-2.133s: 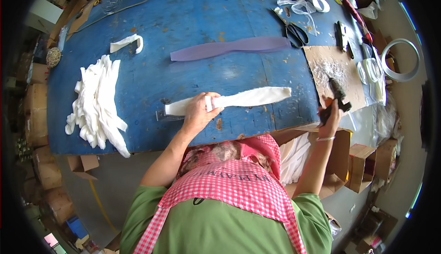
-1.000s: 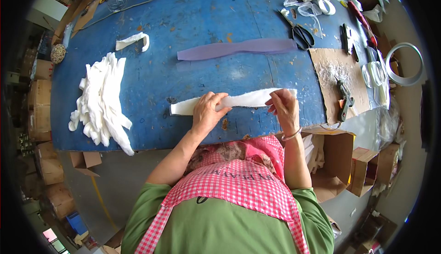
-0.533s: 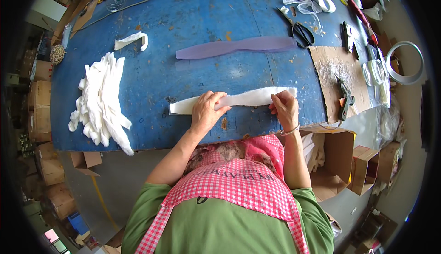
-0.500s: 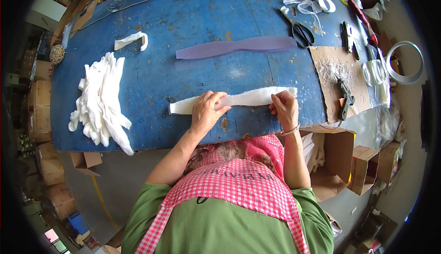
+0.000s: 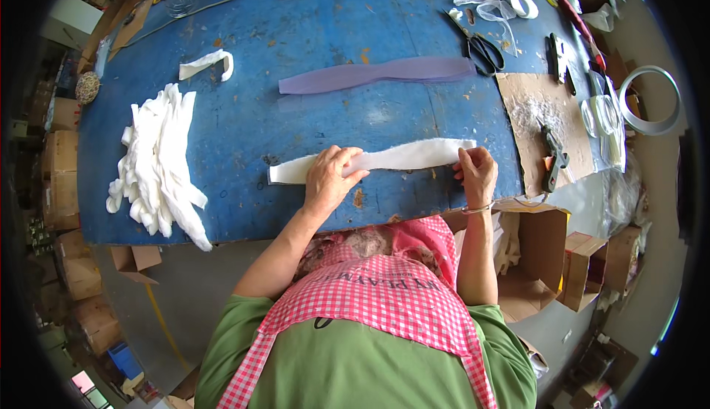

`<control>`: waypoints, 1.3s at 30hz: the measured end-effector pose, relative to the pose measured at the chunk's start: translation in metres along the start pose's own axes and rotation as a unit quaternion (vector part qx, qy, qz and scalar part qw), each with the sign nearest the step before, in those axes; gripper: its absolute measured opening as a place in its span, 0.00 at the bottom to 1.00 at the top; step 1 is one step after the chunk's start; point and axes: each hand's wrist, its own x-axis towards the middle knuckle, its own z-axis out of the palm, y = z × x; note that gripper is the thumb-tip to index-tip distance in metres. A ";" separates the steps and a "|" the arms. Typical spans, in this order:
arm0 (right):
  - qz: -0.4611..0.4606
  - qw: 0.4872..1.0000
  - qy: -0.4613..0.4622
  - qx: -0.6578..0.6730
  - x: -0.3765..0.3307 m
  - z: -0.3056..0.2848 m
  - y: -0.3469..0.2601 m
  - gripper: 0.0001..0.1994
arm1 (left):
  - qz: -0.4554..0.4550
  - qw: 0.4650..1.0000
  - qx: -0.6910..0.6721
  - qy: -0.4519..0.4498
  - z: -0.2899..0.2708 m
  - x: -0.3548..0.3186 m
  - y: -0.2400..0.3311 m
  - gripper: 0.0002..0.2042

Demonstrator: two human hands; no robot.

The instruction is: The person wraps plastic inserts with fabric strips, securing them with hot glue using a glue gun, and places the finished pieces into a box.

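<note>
A long, wavy-edged white padding strip (image 5: 414,155) lies across the near part of the blue table, over a thin translucent layer that shows at its left end. My left hand (image 5: 333,181) rests on the strip left of its middle, thumb and fingers closed on it. At the right end, my right hand (image 5: 477,174) pinches the strip's near edge, fingers curled. Farther back lie thin purple translucent strips (image 5: 370,76) of similar shape. To the left is a heap of white padding strips (image 5: 159,165), with one curled white strip (image 5: 207,64) above it.
Black-handled scissors (image 5: 484,54) lie at the back right. Beside them are a cardboard sheet (image 5: 518,106) with a dark hand tool (image 5: 552,159), a stapler-like tool (image 5: 560,60) and tape rolls (image 5: 651,123). Open cardboard boxes (image 5: 543,242) stand below the table's right edge.
My right hand has slid right along the strip to its end corner. My left hand stays in place on the strip. The whole view has shifted slightly.
</note>
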 end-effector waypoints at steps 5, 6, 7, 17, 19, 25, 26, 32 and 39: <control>-0.010 0.999 0.035 -0.013 0.001 -0.005 0.001 0.09 | 0.001 1.000 0.003 0.001 0.000 0.000 0.001 0.18; -0.010 0.999 0.036 -0.014 0.001 -0.005 0.002 0.09 | -0.001 1.000 0.003 -0.001 0.000 0.000 0.001 0.18; -0.006 0.999 0.037 -0.019 0.002 -0.005 0.003 0.09 | -0.002 1.000 0.003 -0.003 0.000 0.000 0.000 0.18; -0.004 0.998 0.036 -0.047 0.003 -0.006 0.003 0.09 | -0.040 0.999 -0.020 -0.021 -0.001 0.001 0.004 0.18; -0.004 0.998 0.036 -0.047 0.003 -0.006 0.003 0.09 | -0.043 0.999 -0.020 -0.020 -0.001 0.001 0.005 0.18; -0.002 0.999 0.038 -0.039 0.004 -0.006 0.003 0.09 | -0.051 0.998 -0.009 -0.026 -0.003 0.002 0.007 0.18; 0.001 0.999 0.037 -0.034 0.004 -0.007 0.002 0.09 | -0.050 0.998 -0.010 -0.027 -0.002 0.002 0.007 0.18; 0.005 0.998 0.044 -0.037 0.003 -0.005 0.001 0.08 | -0.022 1.000 0.007 -0.005 -0.002 0.002 0.005 0.18; 0.007 0.998 0.056 -0.022 0.003 -0.004 0.001 0.08 | -0.020 1.000 0.001 -0.003 -0.001 0.002 0.005 0.18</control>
